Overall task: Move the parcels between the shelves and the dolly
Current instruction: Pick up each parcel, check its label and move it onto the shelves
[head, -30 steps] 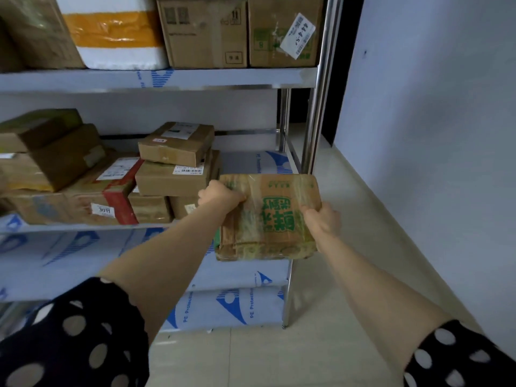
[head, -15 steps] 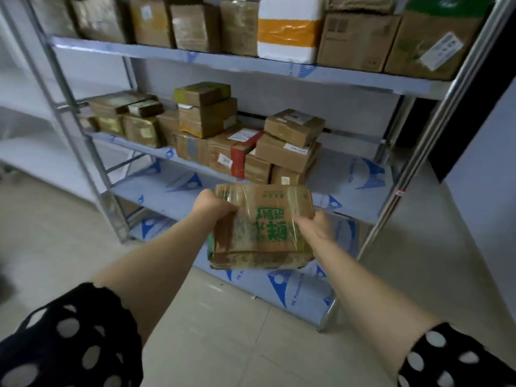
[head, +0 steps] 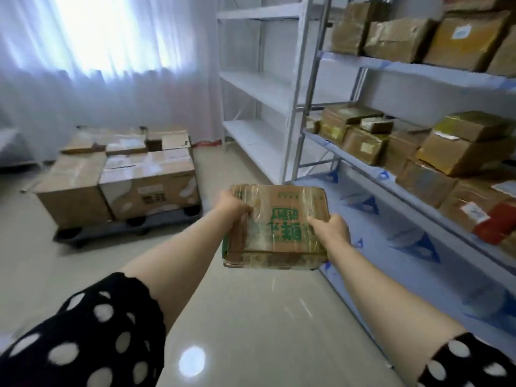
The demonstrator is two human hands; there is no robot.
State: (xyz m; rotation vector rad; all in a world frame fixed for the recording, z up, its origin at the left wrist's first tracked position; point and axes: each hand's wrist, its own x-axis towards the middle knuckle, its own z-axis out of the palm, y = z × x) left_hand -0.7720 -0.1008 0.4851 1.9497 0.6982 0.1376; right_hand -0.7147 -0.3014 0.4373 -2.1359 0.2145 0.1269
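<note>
**One parcel in the air, many more on the shelves**

The person holds a flat brown cardboard parcel wrapped in clear tape, with green printed characters on top (head: pixel 279 224). It is in the air above the glossy pale floor (head: pixel 251 317), in front of the near corner of the lowest shelf. The left hand (head: pixel 233 205) grasps its left edge and the right hand (head: pixel 331 229) grasps its right edge, with the fingers of both curled over the top face. Neither hand is free.

The low dark wheeled dolly (head: pixel 111 231) stands well apart to the left, near the white curtain (head: pixel 97 65). It already carries several large brown cartons (head: pixel 145 188), packed side by side.

On the right, the metal shelf rack covered in blue protective film (head: pixel 360 163) has many small brown parcels (head: pixel 360 141) along its middle level and more on the level above.

In my judgement the task is in its middle part: one parcel is under transport, and it rests on neither the rack nor the dolly. This view alone does not tell which of them it goes to. A large number of parcels are left on the rack, so much carrying may remain.
</note>
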